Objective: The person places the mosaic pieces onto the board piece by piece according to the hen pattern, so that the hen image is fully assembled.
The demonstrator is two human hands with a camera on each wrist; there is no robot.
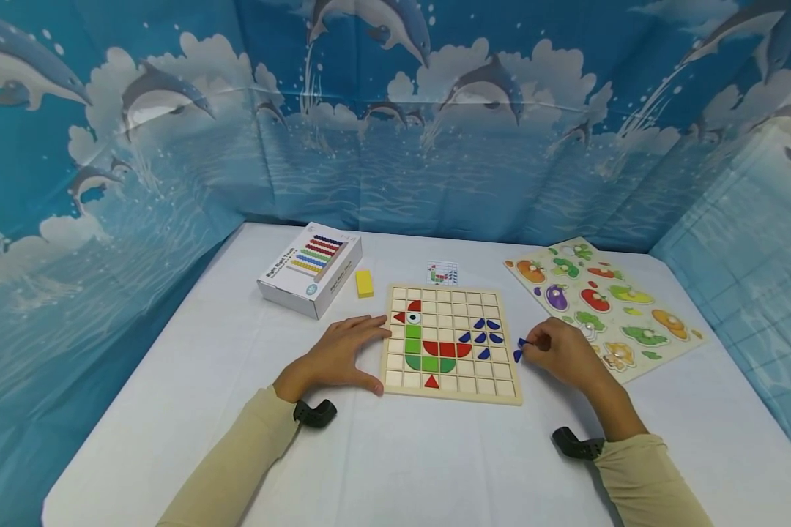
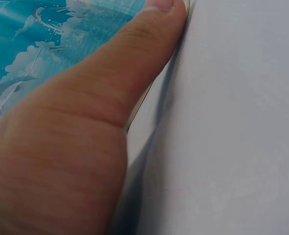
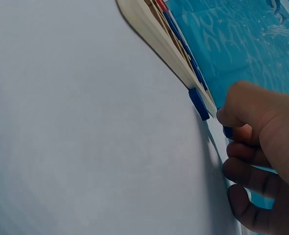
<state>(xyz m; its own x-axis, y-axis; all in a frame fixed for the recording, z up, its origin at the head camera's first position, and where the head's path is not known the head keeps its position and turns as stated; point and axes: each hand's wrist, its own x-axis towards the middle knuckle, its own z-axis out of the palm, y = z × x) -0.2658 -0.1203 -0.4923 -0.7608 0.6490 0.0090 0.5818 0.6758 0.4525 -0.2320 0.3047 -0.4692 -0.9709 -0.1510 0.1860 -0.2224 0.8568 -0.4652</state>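
Note:
A wooden grid board (image 1: 458,396) lies on the white table, bearing a bird-like pattern of red, green and blue pieces. My left hand (image 1: 343,354) rests at the board's left edge, fingers and thumb spread along it. In the left wrist view its thumb (image 2: 130,58) reaches toward the edge. Beyond the board's right side, my right hand (image 1: 559,351) pinches a small blue piece (image 3: 228,131) between thumb and index finger. A second blue piece (image 3: 199,104) is beside the board's edge, close to that hand. Several blue leaf-shaped pieces (image 1: 480,337) sit in the right-hand cells.
A small pattern card (image 1: 442,273) lies behind the board. To the back left are a white box (image 1: 311,269) with a bead abacus picture and a yellow block (image 1: 365,283). A vegetable puzzle board (image 1: 606,307) lies behind the right hand. A dolphin-print curtain (image 1: 395,168) hangs behind the table.

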